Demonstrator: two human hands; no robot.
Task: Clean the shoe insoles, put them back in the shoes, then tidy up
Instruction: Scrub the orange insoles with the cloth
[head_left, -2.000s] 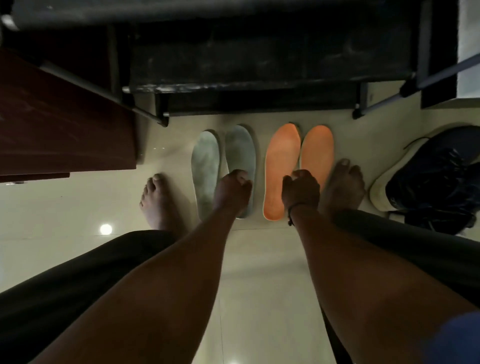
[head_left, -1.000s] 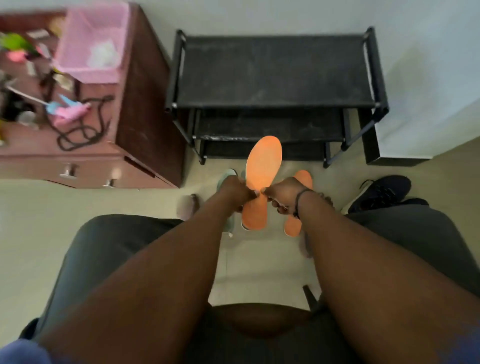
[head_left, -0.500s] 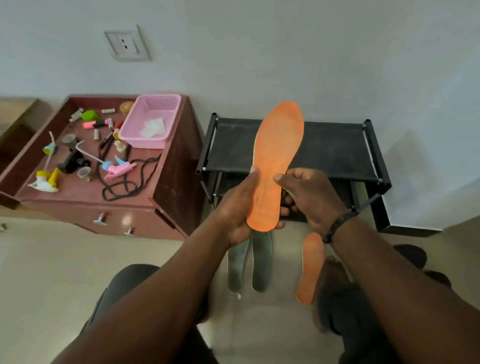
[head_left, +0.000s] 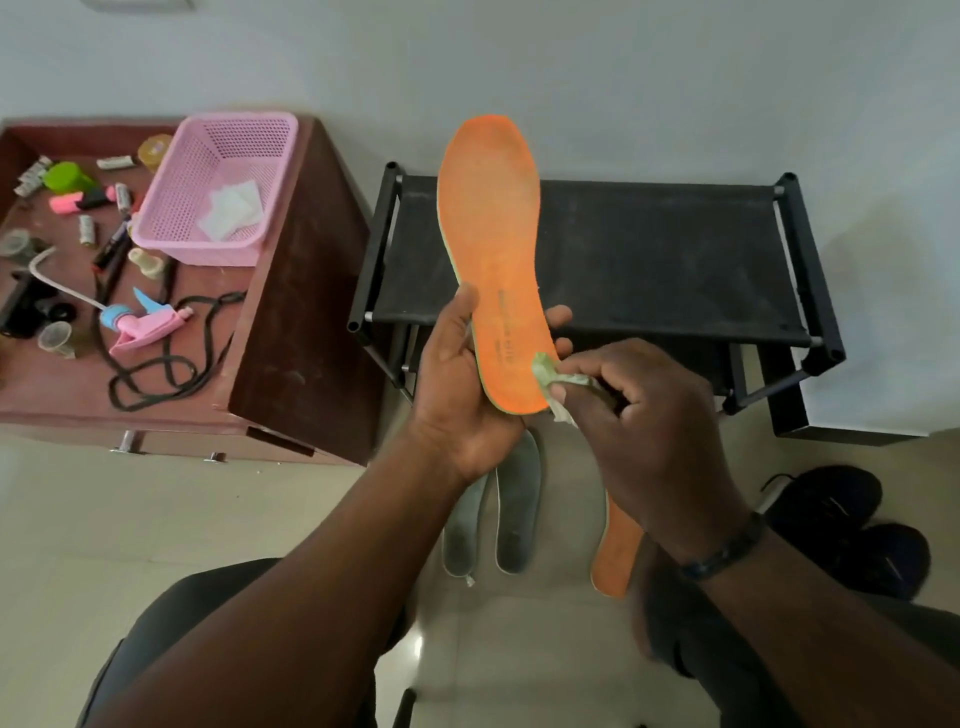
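An orange insole (head_left: 493, 249), scuffed and pale-edged, stands upright before a black shoe rack (head_left: 649, 249); the left hand (head_left: 462, 389) clasps its heel while the right hand (head_left: 639, 415) pinches a crumpled wipe (head_left: 550, 376) against it.

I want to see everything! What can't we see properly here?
Head view only:
- Floor orange insole: top hidden by right hand.
- Grey insoles: tops hidden by left hand.
- Print on held insole: too small.
- Shoes: too dark.
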